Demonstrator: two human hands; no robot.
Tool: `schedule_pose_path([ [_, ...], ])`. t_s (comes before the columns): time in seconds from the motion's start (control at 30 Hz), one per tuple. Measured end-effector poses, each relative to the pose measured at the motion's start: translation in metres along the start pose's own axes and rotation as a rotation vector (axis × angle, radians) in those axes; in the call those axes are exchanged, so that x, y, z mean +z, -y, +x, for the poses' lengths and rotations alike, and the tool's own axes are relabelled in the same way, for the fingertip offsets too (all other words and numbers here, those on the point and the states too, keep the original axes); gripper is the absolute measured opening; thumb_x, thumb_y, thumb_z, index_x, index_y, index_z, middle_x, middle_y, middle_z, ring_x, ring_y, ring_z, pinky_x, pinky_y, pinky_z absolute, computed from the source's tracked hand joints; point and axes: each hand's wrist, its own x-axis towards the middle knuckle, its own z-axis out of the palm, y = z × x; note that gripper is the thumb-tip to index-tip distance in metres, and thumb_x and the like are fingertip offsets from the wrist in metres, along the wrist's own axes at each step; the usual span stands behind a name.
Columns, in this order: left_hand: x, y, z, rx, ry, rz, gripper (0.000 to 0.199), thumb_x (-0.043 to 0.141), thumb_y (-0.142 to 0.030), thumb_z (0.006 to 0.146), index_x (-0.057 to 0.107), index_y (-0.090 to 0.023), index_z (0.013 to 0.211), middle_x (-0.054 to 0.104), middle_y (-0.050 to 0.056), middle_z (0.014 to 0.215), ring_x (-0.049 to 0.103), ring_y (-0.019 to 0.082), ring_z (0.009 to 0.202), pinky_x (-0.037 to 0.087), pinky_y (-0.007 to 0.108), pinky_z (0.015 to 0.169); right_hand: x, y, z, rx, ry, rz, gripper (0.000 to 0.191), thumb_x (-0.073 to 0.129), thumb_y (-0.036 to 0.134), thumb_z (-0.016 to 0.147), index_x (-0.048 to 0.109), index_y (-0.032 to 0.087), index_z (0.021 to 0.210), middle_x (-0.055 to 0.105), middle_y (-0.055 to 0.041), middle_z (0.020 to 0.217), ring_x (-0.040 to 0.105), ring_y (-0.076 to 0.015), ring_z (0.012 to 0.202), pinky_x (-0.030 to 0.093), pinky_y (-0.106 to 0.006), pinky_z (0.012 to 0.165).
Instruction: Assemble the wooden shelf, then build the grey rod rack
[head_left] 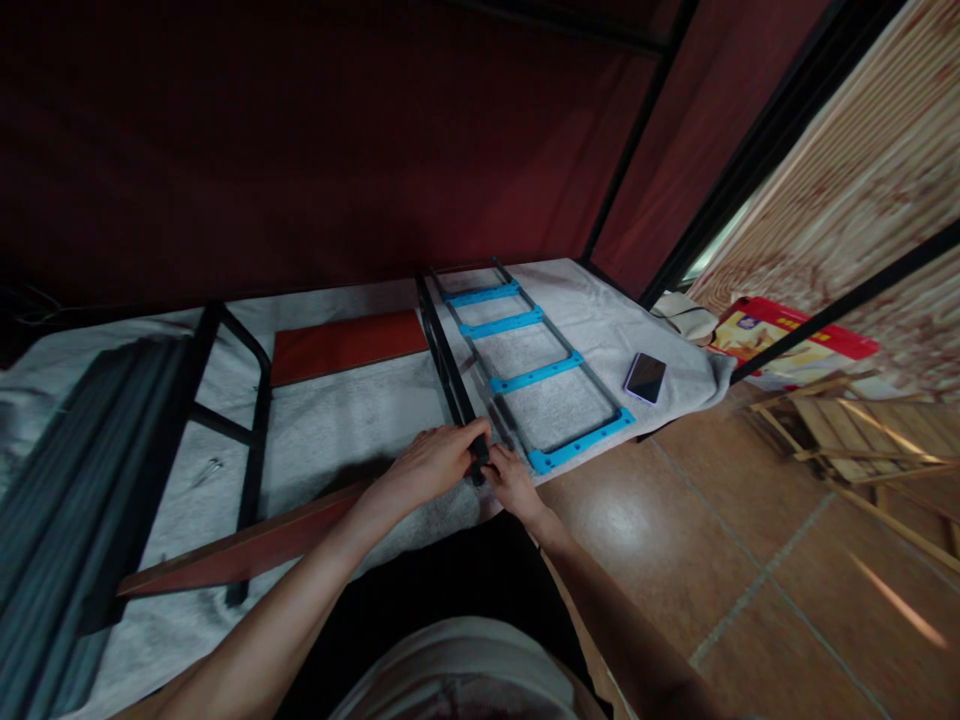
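Black rail (451, 365) is placed near the centre of the frame, slanting down over the grey sheet (360, 415). Its near end is gripped by the left hand (435, 462), whose fingers are closed around it. The fingers of the right hand (513, 484) are bent close against the same end; whether anything is pinched between them cannot be told.

Left of the rail, an orange board (349, 346) is seen, spanning toward a black support (257, 440). A lower board (292, 545) is crossed by the left forearm. At the far left, a grey bundle (82, 480) of long bars is laid; near it, small metal pieces (213, 468) are scattered on the sheet.

Right of centre, a rack (536, 376) with four blue crossbars is laid flat, just beside the rail. A phone (645, 378) is placed to its right. Toward the right edge, a red and yellow box (787, 338) and a wooden chair (870, 435) are seen above the tiled floor (712, 560).
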Motion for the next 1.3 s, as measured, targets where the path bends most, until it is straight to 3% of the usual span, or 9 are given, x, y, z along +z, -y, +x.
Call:
schedule_pose_path([
  [0.53, 0.0017, 0.0016, 0.0011, -0.002, 0.009, 0.017, 0.024, 0.043, -0.02, 0.087, 0.051, -0.031, 0.107, 0.07, 0.0, 0.095, 0.067, 0.02, 0.088, 0.04, 0.027, 0.066, -0.0001, 0.0015, 0.0008, 0.037, -0.013, -0.043, 0.025, 0.055, 0.008, 0.086, 0.062, 0.023, 0.105, 0.063, -0.0046, 0.098, 0.06, -0.0221, 0.092, 0.046, -0.035, 0.082],
  [0.73, 0.0032, 0.0033, 0.0004, 0.025, -0.01, 0.013, 0.022, 0.042, -0.021, 0.088, 0.051, -0.031, 0.105, 0.07, -0.001, 0.094, 0.067, 0.021, 0.087, 0.039, 0.028, 0.066, 0.0007, -0.0006, -0.0007, 0.013, -0.011, -0.016, 0.032, 0.055, 0.009, 0.088, 0.059, 0.025, 0.115, 0.064, -0.0052, 0.103, 0.06, -0.0223, 0.097, 0.046, -0.035, 0.086],
  [1.3, 0.0057, 0.0064, 0.0014, 0.046, -0.031, 0.003, 0.022, 0.04, -0.018, 0.087, 0.048, -0.031, 0.103, 0.069, -0.002, 0.093, 0.066, 0.02, 0.086, 0.036, 0.028, 0.064, 0.0023, -0.0008, 0.0001, 0.007, 0.012, -0.057, 0.032, 0.053, 0.008, 0.087, 0.06, 0.022, 0.115, 0.063, -0.0054, 0.101, 0.059, -0.0227, 0.098, 0.045, -0.037, 0.088],
])
